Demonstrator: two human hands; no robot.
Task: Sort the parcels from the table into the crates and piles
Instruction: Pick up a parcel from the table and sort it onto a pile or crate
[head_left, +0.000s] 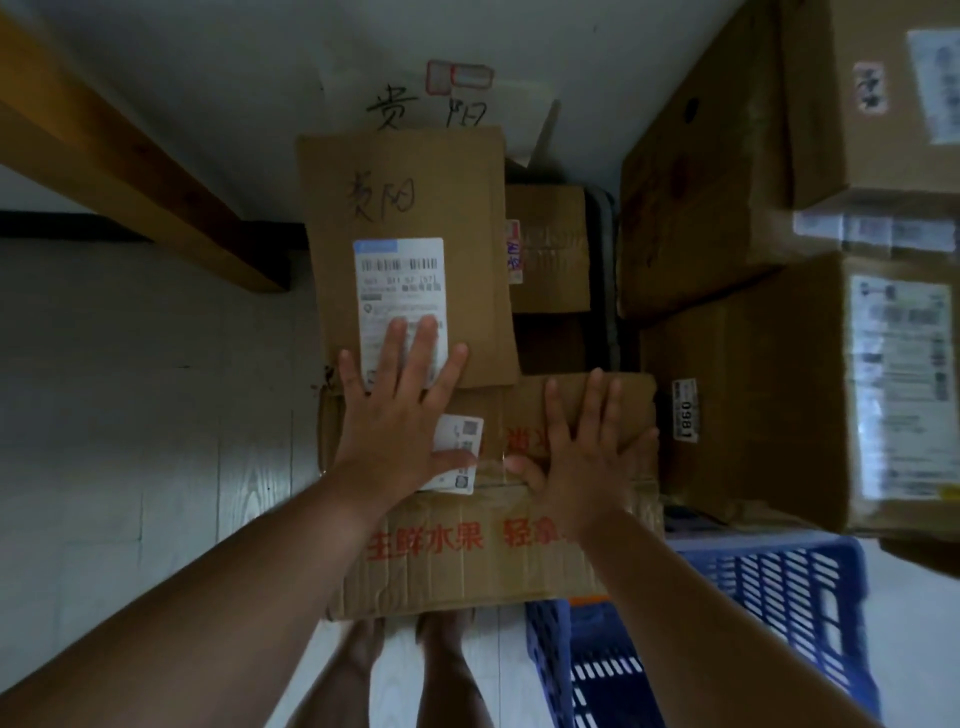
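Left hand (395, 415) lay spread flat across the thin labelled cardboard parcel (415, 208); right hand (582, 457) splayed on the creased corrugated carton (467, 571). Blue lattice crate (789, 582) sat beside.

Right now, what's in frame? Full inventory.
flat parcel: 1, brown, white label and handwriting, centre, top of the pile
red-print box: 1, brown, red lettering, under the flat parcel, nearest the person
small box: 1, brown, just right of the flat parcel, lower down
large boxes: at least 3, brown, white labels, stacked at right
crate: 1, blue, slatted, lower right
paper sign: 1, white, handwritten, beyond the pile
wooden beam: 1, brown, upper left
legs: 2, bottom centre, blurred
left hand: flat, fingers spread on the flat parcel's label
right hand: flat, fingers spread on the red-print box
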